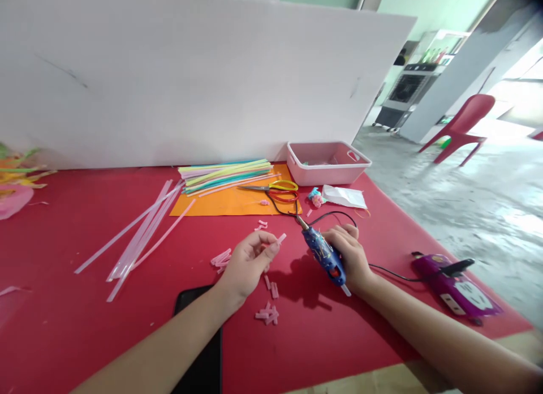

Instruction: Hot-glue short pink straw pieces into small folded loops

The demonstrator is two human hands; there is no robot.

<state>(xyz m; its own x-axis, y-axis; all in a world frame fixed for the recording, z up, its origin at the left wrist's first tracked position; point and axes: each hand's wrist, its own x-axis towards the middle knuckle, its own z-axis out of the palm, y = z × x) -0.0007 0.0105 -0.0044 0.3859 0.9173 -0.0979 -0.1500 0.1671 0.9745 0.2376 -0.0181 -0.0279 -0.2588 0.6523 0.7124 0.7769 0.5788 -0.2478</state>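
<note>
My left hand pinches a short pink straw piece between thumb and fingers, just above the red table cover. My right hand is wrapped round a blue glue gun, whose metal tip points up and away to the left, a short way from the straw piece. Several more cut pink straw pieces lie on the cover below and left of my left hand.
Long clear and pink straws lie at left. A bundle of coloured straws and yellow-handled scissors rest on orange paper. A pink tray stands behind. A purple power strip is at right, a black phone near my left forearm.
</note>
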